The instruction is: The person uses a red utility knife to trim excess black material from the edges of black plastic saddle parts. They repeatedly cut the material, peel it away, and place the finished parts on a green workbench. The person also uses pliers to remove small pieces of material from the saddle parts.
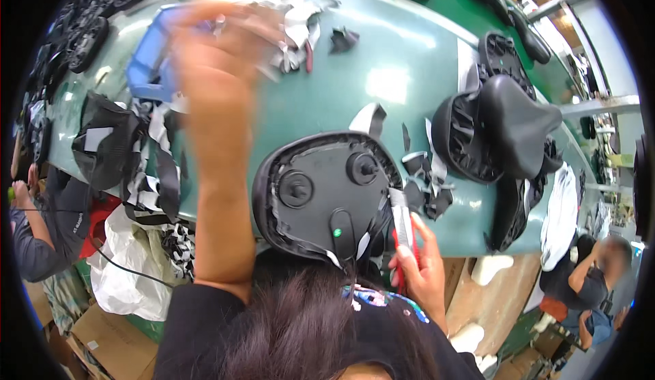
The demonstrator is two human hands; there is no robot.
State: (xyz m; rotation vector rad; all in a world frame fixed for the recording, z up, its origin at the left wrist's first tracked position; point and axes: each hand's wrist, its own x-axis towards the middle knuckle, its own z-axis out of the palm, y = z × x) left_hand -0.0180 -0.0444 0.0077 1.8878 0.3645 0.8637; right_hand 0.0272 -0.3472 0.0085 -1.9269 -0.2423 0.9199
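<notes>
An upturned black bike saddle (321, 196) lies at the table's near edge in front of me. Its underside shows a dark base plate, two round knobs and a tongue with a green dot; trimmed black cover edging runs around the rim. My right hand (421, 267) is closed on a red-and-silver utility knife (402, 226), whose silver end reaches the saddle's right rim. At the upper left, my left hand (222, 49) is raised over the table near a blue bin, blurred by motion. Whether its fingers hold anything is unclear.
Beyond the left hand lie cut scraps (297, 28); more scraps (430, 182) sit right of the saddle. Black saddles (508, 124) are stacked at right. The blue bin (150, 59) and black cover pieces (102, 134) stand left. Other people sit at both sides.
</notes>
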